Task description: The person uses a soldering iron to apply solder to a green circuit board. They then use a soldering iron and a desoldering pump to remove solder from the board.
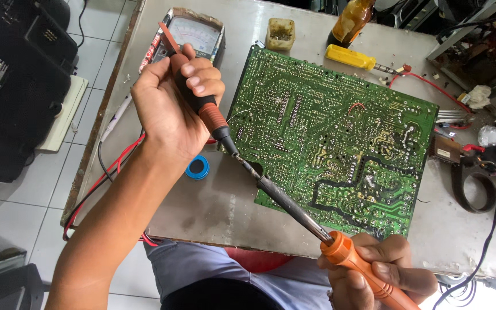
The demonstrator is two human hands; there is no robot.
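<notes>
Both hands are closed in full grips. Nearest the camera, the right hand (374,270) wraps the orange handle of a soldering iron (294,209), whose dark shaft runs up and to the left from the table's near edge, its tip lying at the lower left corner of the green circuit board (340,138). Farther out, the left hand (173,103) clasps a screwdriver (205,109) with a black and orange-red grip; its long axis slants down to the right, and its blade meets the iron's tip over that same corner. A blue round tin (197,167) sits just beside the left wrist. The board lies solder-side up, filling the middle of the grey table (225,201), with bare tabletop along its near and left edges. Beyond the board stand an analog multimeter (193,34), a small dirty pot (280,33), a yellow-handled screwdriver (351,57) and a brown bottle (351,22).
</notes>
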